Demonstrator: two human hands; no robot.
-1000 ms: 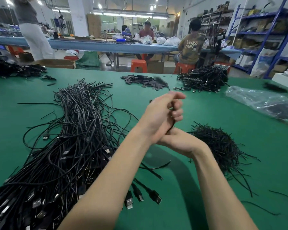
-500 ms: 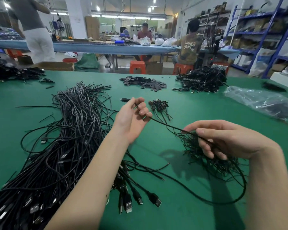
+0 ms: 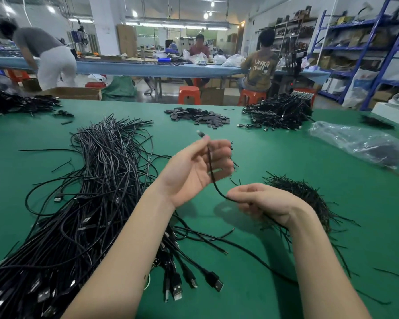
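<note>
— Left hand (image 3: 194, 173)?
— Raised, palm turned toward the wearer, fingers half curled, thumb pinching the cable (image 3: 213, 180) against them.
— Right hand (image 3: 266, 201)?
— Lower, just beside the left fingers, knuckles up, fingers curled under round the same cable. Both forearms bare.

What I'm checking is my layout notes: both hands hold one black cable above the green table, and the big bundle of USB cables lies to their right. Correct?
Not quite: the head view shows the left hand and right hand holding one black cable above the green table, but the big bundle of USB cables lies to their left.
</note>
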